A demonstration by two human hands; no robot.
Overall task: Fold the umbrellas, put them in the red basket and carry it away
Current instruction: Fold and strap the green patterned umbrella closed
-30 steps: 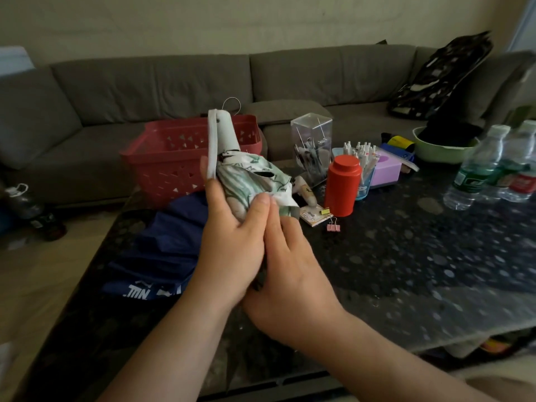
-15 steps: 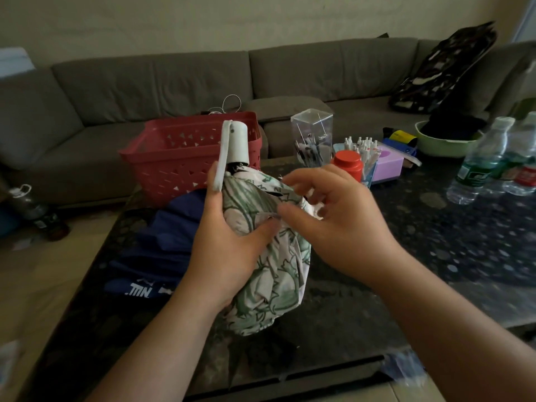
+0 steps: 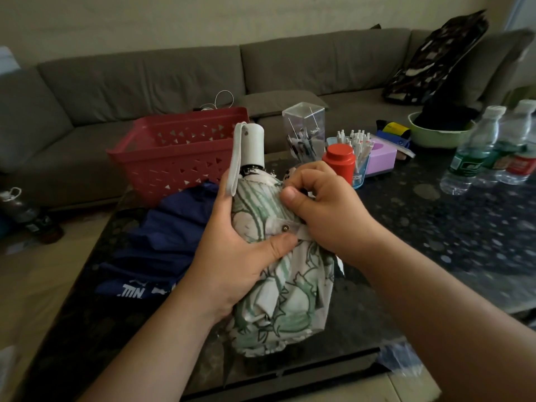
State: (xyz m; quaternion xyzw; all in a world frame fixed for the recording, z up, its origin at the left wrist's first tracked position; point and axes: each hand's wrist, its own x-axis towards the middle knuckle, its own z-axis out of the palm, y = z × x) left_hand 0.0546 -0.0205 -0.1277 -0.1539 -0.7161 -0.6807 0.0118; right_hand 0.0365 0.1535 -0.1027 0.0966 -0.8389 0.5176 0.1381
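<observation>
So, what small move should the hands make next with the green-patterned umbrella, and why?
Probably pull the strap tight around the canopy and press its snap shut. The left hand grips the bundled umbrella with its thumb near the strap's snap, the right hand pinches the fabric beside it, and the lower canopy looks loose. The red basket waits behind.

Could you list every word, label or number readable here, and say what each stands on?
White lettering on the blue umbrella: upside down and partly hidden, unreadable.
Labels on the water bottles: green and red, print too blurred to read.
Printed umbrella, red basket and red canister: no text visible.
</observation>
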